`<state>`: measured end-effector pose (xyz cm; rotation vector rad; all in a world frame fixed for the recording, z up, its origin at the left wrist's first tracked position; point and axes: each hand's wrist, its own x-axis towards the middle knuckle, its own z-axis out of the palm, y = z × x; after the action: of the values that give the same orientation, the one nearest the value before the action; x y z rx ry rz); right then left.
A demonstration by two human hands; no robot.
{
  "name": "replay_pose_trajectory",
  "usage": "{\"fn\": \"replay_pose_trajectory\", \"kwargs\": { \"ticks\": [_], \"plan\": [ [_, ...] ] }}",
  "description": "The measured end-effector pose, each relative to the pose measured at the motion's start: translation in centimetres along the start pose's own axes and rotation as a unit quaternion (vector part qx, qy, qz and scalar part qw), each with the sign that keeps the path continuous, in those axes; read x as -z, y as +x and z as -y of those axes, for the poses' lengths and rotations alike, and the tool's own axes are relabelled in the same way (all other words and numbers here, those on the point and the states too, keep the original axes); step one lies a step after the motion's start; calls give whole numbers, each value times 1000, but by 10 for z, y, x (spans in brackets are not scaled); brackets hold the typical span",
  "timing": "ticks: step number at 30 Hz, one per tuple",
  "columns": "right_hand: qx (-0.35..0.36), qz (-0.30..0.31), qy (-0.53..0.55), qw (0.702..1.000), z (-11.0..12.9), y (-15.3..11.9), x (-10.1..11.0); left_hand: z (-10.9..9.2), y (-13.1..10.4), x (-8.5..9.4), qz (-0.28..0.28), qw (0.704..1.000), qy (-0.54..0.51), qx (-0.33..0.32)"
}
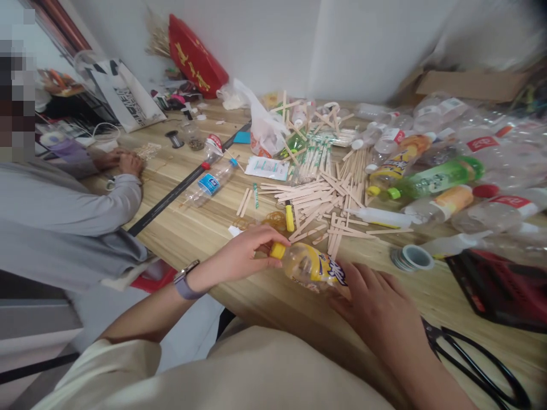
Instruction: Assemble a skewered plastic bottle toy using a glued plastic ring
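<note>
A clear plastic bottle [305, 265] with a yellow and purple label lies sideways between my hands, just above or on the near table edge. My left hand [252, 250] has its thumb and fingers closed round the yellow cap [277, 250]. Wrapped over the bottle's other end is my right hand [376, 296], which hides the base. Beyond the bottle lie a yellow-handled screwdriver [289, 217] and a heap of flat wooden sticks [311, 199]. Black-handled scissors [474, 359] rest beside my right forearm.
Many empty bottles [444, 176] crowd the right side, with a wire spool [412, 258] and a red-black tool [499, 285] nearer me. A blue-labelled bottle [209, 183] lies left of centre by a black strip [171, 196]. At far left, a co-worker's hands [128, 160] handle small pieces.
</note>
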<state>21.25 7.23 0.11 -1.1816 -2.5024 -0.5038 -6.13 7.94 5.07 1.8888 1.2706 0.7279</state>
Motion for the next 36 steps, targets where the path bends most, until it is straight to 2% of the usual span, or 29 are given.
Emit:
{"fn": "replay_pose_trajectory", "kwargs": {
  "ticks": [2, 6, 8, 10, 12, 15, 17, 18, 19, 20, 21, 24, 26, 29, 31, 34, 36],
  "plan": [
    [0, -2, 7, 1000, 2, -1, 0, -2, 0, -3, 3, 1000, 7, 11],
    [-9, 0, 47, 999, -1, -7, -5, -1, 2, -7, -7, 996, -38, 79],
    [-23, 14, 124, 992, -6, -14, -8, 1, 0, -7, -8, 991, -80, 107],
    [-83, 33, 252, 964, -11, -22, -8, 3, -4, -6, -24, 988, -102, 114],
    [-204, 38, 384, 900, -14, -28, -5, 5, -11, -5, -48, 988, -102, 102],
    [-399, 41, 531, 746, -11, -34, 2, 6, -20, -6, -72, 989, -100, 87],
    [-473, 56, 598, 644, -6, -35, 3, 5, -22, -8, -81, 989, -89, 86],
    [-494, 61, 620, 607, -5, -36, 1, 5, -23, -10, -85, 990, -75, 86],
    [-504, 60, 632, 585, -4, -37, -2, 4, -22, -11, -90, 990, -58, 86],
    [-503, 55, 637, 582, -5, -38, -6, 2, -21, -12, -94, 991, -41, 89],
    [-494, 46, 634, 594, -7, -40, -10, 1, -20, -13, -97, 990, -29, 98],
    [-446, 13, 599, 665, -15, -48, -21, 0, -15, -15, -81, 985, -10, 154],
    [-421, 10, 592, 687, -18, -53, -23, 1, -13, -16, -59, 983, 21, 174],
    [-411, 24, 596, 689, -18, -56, -22, 6, -11, -15, -50, 983, 74, 159],
    [-428, 9, 585, 689, -15, -55, -20, 9, -12, -13, -42, 989, 26, 142],
    [-470, -37, 596, 650, -8, -50, -18, 10, -17, -8, -4, 992, -65, 111],
    [-487, -51, 614, 619, -5, -48, -19, 7, -19, -4, 8, 994, -53, 100]
  ]
}}
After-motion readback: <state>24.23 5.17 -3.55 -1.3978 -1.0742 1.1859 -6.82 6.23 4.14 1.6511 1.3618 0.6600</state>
